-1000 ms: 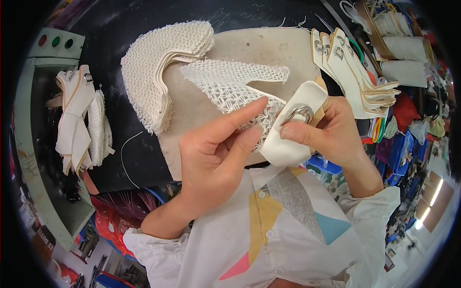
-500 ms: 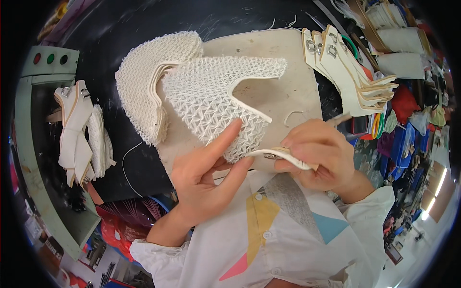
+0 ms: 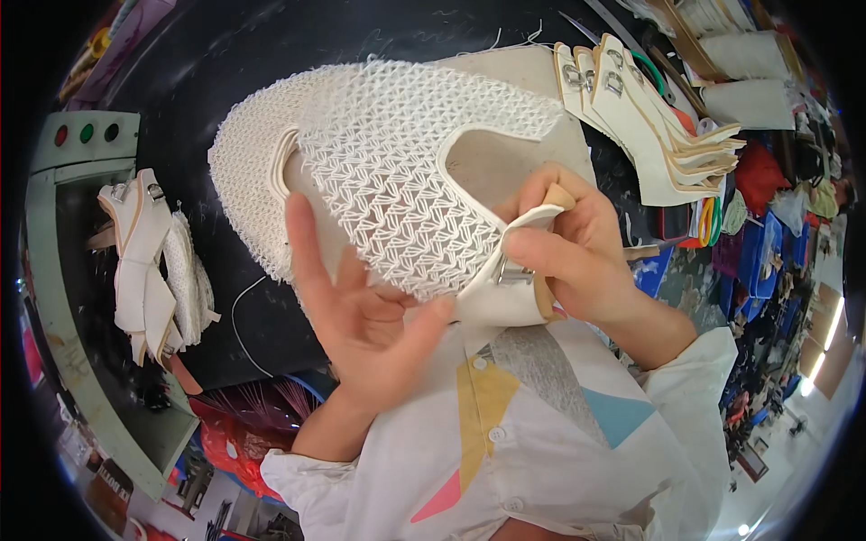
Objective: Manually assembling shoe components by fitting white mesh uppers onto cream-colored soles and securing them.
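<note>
A white woven shoe upper (image 3: pixel 388 171) with a bound, curved cut-out is raised at its near corner. My right hand (image 3: pixel 582 252) pinches a cream strap piece (image 3: pixel 501 302) with a metal buckle (image 3: pixel 514 272) between thumb and fingers, its edge against the upper's near-right corner. My left hand (image 3: pixel 361 316) is at the upper's lower edge, thumb by the strap's left end and bent fingers partly behind the weave. Its index finger stretches up, touching or near a stack of similar woven uppers (image 3: pixel 248 180). The contact under the weave is hidden.
A beige board (image 3: pixel 514 81) lies on the black table (image 3: pixel 225 347). Several buckled cream straps (image 3: pixel 663 153) are stacked at right, near scissors with a green handle (image 3: pixel 651 72). More straps (image 3: pixel 140 270) lie at left, beside a grey-green machine box (image 3: pixel 86 135) with round buttons.
The woven upper has risen and shifted toward the far side. My right hand has turned the strap piece and brought it against the upper's corner. My left hand has moved slightly left, index finger raised.
</note>
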The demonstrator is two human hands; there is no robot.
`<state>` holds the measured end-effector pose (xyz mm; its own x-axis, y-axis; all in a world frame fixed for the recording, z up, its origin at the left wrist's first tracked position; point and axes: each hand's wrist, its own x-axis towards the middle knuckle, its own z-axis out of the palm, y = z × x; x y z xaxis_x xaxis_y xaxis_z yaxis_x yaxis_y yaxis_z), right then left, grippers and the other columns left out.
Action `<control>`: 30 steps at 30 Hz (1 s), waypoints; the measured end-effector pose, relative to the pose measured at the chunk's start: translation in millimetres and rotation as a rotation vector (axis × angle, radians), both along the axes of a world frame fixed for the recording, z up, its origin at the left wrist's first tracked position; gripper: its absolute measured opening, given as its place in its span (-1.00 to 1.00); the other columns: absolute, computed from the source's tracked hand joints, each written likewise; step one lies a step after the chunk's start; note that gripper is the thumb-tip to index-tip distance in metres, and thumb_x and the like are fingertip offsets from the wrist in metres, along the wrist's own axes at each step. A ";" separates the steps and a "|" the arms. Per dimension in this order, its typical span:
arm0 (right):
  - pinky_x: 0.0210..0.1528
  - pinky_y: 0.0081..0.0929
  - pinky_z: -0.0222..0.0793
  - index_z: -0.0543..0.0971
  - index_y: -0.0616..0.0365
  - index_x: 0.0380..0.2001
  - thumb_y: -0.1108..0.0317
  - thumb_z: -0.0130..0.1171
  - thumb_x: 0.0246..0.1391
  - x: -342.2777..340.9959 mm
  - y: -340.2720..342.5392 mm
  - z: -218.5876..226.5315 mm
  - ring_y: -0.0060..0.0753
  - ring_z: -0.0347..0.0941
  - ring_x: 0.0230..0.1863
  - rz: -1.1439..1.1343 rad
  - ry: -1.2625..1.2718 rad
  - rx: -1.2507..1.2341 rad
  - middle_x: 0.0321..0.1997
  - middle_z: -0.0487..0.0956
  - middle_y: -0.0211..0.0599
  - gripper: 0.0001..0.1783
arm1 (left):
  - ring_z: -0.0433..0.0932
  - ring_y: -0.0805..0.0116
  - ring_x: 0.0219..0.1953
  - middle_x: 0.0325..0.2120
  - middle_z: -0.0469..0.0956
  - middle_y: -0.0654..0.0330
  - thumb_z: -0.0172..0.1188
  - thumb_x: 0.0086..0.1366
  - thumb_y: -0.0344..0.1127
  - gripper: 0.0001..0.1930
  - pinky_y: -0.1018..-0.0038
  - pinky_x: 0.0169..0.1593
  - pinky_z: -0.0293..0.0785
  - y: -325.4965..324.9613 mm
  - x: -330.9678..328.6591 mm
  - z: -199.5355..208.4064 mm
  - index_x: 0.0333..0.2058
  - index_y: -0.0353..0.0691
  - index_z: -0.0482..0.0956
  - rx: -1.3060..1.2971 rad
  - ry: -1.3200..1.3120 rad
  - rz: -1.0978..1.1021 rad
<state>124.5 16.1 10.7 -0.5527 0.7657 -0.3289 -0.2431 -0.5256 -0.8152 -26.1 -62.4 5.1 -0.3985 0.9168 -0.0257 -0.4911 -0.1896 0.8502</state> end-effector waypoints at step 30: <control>-0.30 -0.68 0.35 0.43 0.22 -0.23 0.45 0.13 0.02 12.9 7.9 -3.2 -0.62 0.43 -0.29 0.182 0.137 -0.124 -0.28 0.48 -0.39 -0.78 | 0.52 0.41 -0.18 -0.20 0.53 0.13 0.15 0.21 -0.36 -0.70 0.43 -0.09 0.44 1.2 7.1 -5.3 -0.08 -0.29 0.43 -0.328 -0.620 -0.423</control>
<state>137.4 24.0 7.4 -0.7237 0.6079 -0.3267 -0.2389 -0.6648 -0.7078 -19.0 -61.2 -0.2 0.1543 0.8940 -0.4206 -0.8646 0.3282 0.3805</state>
